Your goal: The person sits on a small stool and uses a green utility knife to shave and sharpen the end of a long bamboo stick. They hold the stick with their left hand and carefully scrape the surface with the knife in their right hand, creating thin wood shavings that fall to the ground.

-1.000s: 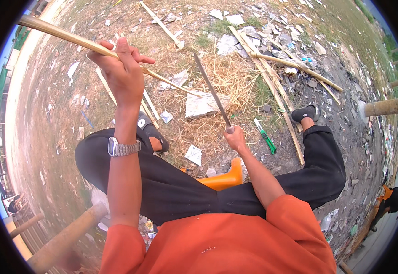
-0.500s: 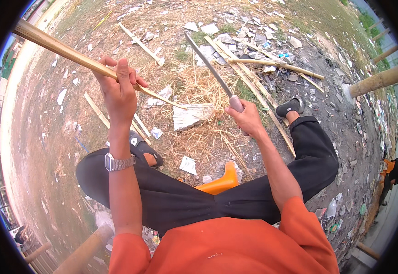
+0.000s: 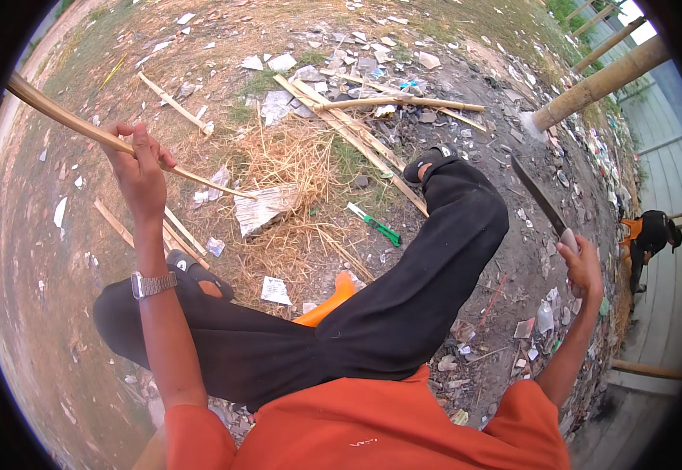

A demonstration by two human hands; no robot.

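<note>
My left hand (image 3: 139,166) is closed around a long bamboo strip (image 3: 66,116). The strip runs from the upper left down to a thin tip, which meets or hangs just over a broken pale slab (image 3: 261,210) on the straw. Out to the right, my right hand (image 3: 582,265) grips the handle of a long knife (image 3: 540,194), its dark blade pointing up and away, apart from the strip. A green box cutter (image 3: 376,225) lies on the ground between my legs.
Split bamboo pieces (image 3: 356,129) lie ahead among rubble and litter. Straw (image 3: 302,160) covers the ground before me. An orange plastic piece (image 3: 333,299) shows below my thighs. Thick bamboo posts (image 3: 599,82) rise at the right. Another person (image 3: 653,241) bends near a grey panel wall (image 3: 666,168).
My right hand has swung the knife far out to the right, away from the strip. The view has turned right, and the box cutter now shows. My left hand keeps its hold.
</note>
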